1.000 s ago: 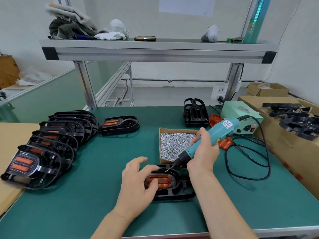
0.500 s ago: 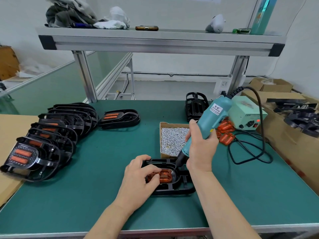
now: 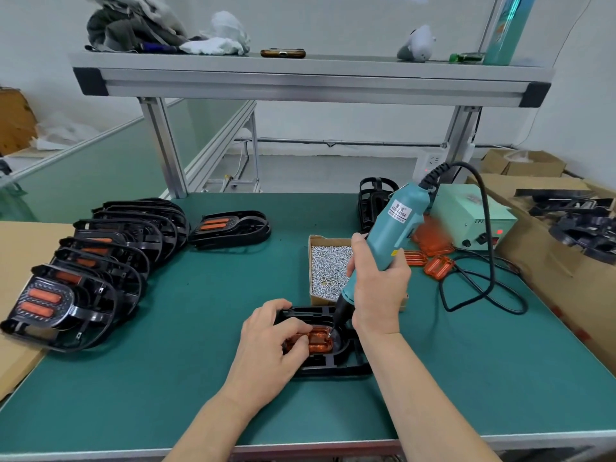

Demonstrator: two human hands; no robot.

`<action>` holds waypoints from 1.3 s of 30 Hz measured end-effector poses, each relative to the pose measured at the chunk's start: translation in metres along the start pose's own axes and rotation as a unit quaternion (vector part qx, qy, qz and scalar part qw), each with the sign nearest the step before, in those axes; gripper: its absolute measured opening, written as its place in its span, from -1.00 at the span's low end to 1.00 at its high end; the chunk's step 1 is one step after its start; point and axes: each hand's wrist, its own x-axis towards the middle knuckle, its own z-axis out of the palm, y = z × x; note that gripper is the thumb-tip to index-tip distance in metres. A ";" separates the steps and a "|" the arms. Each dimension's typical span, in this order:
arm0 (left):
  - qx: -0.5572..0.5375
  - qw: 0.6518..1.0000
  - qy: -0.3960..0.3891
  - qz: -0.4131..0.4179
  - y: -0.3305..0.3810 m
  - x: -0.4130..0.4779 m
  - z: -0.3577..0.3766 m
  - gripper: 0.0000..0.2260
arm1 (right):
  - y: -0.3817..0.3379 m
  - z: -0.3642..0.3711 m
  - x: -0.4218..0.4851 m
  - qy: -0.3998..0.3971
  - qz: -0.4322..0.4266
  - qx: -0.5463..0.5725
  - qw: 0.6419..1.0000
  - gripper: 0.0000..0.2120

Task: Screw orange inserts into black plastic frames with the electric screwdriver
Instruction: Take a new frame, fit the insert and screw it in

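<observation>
Far left, a row of finished frames [image 3: 83,281] leans overlapped along the table edge, orange showing through, and a single frame [image 3: 230,228] lies alone just past them. Near the middle, the left hand [image 3: 273,345] curls over the black frame [image 3: 333,365], fingertips bent down onto the orange insert [image 3: 318,341] seated inside it, holding both flat on the green mat [image 3: 166,378]. Right beside it, the right hand [image 3: 380,288] is wrapped tight round the teal screwdriver [image 3: 396,228], which tilts far and right, bit tip down on the insert's right end. Behind the hands sits an open box of screws [image 3: 328,268]. Further right, loose inserts [image 3: 436,265] lie by the pale green power box [image 3: 466,218], the black cable [image 3: 490,255] looping across the mat, and a carton [image 3: 546,271] of black parts at the far right edge.
</observation>
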 end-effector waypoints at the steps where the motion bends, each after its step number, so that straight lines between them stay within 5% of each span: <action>1: 0.001 1.000 0.000 0.000 0.000 0.000 0.000 -0.82 | -0.001 0.001 -0.001 -0.005 0.001 0.002 1.000 -0.85; 15: 0.039 0.999 -0.028 -0.010 0.004 0.002 -0.004 -0.59 | -0.001 0.001 -0.008 -0.042 -0.005 0.008 0.999 -0.85; 32: 0.040 0.999 -0.024 -0.004 0.005 0.002 -0.001 -0.66 | 0.004 0.002 -0.008 -0.072 -0.009 -0.029 0.997 -0.83; 39: 0.032 0.999 -0.016 -0.006 0.004 0.002 -0.001 -0.67 | -0.016 -0.007 0.005 -0.063 0.005 0.067 0.996 -0.88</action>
